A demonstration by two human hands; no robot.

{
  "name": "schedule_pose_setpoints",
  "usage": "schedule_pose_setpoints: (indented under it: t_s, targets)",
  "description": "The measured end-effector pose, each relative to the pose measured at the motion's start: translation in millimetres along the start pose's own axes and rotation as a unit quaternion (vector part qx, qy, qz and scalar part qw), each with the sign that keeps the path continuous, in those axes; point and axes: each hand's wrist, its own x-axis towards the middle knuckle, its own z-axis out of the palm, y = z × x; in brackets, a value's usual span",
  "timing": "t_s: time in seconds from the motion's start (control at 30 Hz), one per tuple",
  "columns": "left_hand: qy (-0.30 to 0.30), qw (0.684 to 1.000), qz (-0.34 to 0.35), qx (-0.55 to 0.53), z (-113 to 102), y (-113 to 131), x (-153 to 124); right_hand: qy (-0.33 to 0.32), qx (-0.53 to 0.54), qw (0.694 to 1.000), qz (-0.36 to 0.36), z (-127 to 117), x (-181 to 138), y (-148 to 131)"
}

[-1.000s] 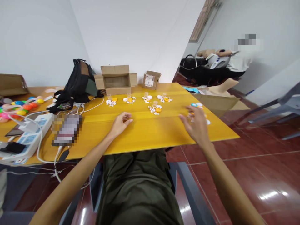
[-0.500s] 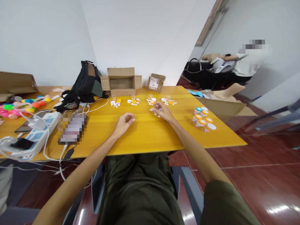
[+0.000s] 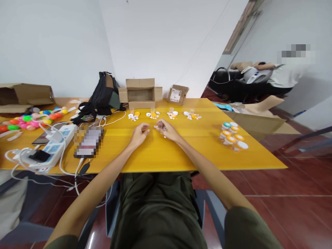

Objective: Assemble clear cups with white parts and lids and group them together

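My right hand (image 3: 168,131) is closed around what looks like a small clear jar (image 3: 160,125), partly hidden by the fingers, low over the table. Small white pieces (image 3: 155,126) lie by its fingertips, and some show beneath the palm. To its left, my left hand (image 3: 139,135) hovers with curled fingers and the thumb apart, holding nothing I can see. Beyond both hands, several groups of clear jars, lids and small white pieces stand in a row, among them an orange lid (image 3: 137,113) and a white lid (image 3: 175,113).
Lidded clear jars (image 3: 236,146) cluster at the right of the yellow table (image 3: 207,157). An open carton (image 3: 141,104), a smaller box (image 3: 177,95) and a backpack (image 3: 103,91) stand at the back. Left are a phone (image 3: 89,141), a power strip (image 3: 61,145), cables and coloured balls. Another person sits far right.
My right hand has moved left, closer to my left hand, and the small white pieces by it now lie further left. The whole view has shifted slightly.
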Motion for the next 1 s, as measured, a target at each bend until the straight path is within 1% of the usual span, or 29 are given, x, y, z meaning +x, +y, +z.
schedule_pose_setpoints:
  t_s: [0.17,0.27,0.33,0.4,0.57,0.67,0.73,0.8,0.87,0.93,1.0]
  targets:
    - [-0.009,1.0,0.018,0.015,-9.8,-9.2,6.5,-0.034,0.023,0.999,-0.025,26.6,9.4,-9.9]
    - [-0.024,0.999,0.033,0.028,-13.9,-12.8,8.0,-0.049,0.052,0.996,-0.045,36.2,11.8,-12.1]
    - [-0.057,0.997,0.041,0.045,-14.9,-13.7,9.1,-0.051,0.069,0.995,-0.046,38.9,11.6,-12.0]
    - [-0.077,0.993,0.05,0.078,-14.8,-13.7,10.5,-0.036,0.086,0.995,-0.04,39.1,10.5,-11.3]
    - [-0.096,0.981,0.076,0.152,-14.8,-9.6,11.7,0.063,0.087,0.994,-0.018,29.5,7.7,-6.9]
    - [-0.105,0.975,0.076,0.18,-16.2,-4.2,7.7,0.106,0.052,0.993,0.001,14.7,4.3,0.2]
    - [-0.116,0.969,0.089,0.197,-16.6,0.0,3.9,0.124,0.021,0.992,0.013,2.4,-0.3,6.5]
    - [-0.13,0.962,0.113,0.213,-15.9,3.4,0.4,0.121,-0.01,0.992,0.024,-8.8,-6.2,12.6]
    - [-0.146,0.954,0.136,0.223,-14.3,5.1,-1.8,0.095,-0.036,0.994,0.034,-16.4,-11.7,17.0]
    - [-0.164,0.947,0.153,0.229,-12.6,5.0,-2.6,0.068,-0.052,0.996,0.037,-19.7,-15.6,18.5]
    - [-0.177,0.944,0.16,0.229,-11.8,3.8,-2.5,0.062,-0.062,0.996,0.027,-19.9,-18.1,17.0]
